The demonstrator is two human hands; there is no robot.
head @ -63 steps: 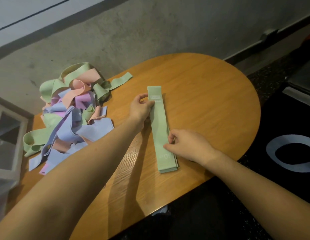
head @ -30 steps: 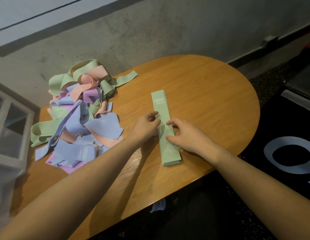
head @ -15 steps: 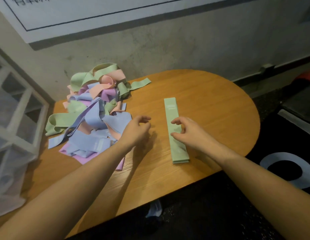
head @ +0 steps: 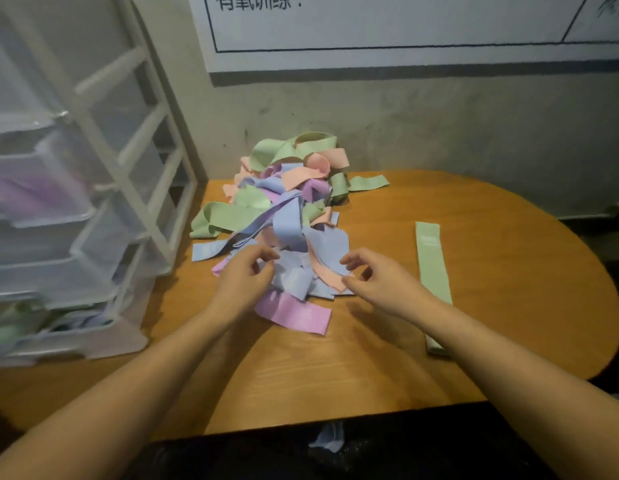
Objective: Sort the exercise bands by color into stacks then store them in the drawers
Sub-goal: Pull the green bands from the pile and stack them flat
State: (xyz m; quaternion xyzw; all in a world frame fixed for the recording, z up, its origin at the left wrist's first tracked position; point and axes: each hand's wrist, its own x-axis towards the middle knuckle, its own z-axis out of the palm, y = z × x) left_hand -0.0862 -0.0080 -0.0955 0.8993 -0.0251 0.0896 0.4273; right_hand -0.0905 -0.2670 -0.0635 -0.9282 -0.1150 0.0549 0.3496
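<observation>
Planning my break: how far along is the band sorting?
Early. Done: one green stack lies flat on the table. In hand: nothing; left hand and right hand hover at the mixed pile. Left: that pile, then loading the drawers.

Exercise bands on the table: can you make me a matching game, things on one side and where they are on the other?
Things:
1. green stack
2. mixed pile
3. pink band
4. drawer unit

Places:
A. nearest edge of the pile, flat, between the forearms
B. left end of the table
C. alone, right of the right hand
D. middle, against the wall, in front of the left hand

Pairs: 1-C, 2-D, 3-A, 4-B
</observation>
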